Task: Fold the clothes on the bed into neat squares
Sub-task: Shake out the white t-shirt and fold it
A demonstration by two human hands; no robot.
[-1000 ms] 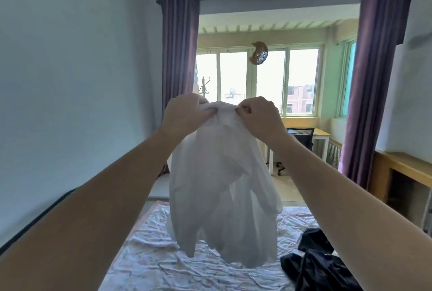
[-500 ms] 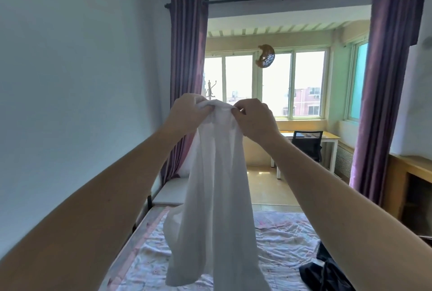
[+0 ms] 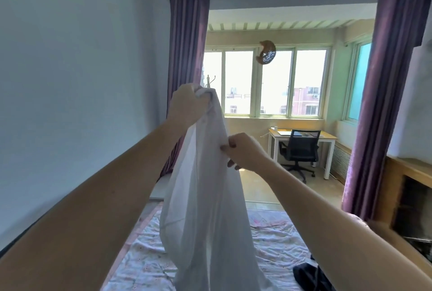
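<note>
The white garment (image 3: 205, 209) hangs in the air above the bed (image 3: 275, 241), with no label or writing to be read on it. Its top end is bunched in the fist of the left hand (image 3: 187, 106) at 12 o'clock, and the right hand (image 3: 245, 150) pinches its edge lower down at about 2 o'clock. A dark garment (image 3: 308, 276) lies on the bed at 4 o'clock, with a desk (image 3: 327, 137) and chair (image 3: 300, 148) beyond by the window.
</note>
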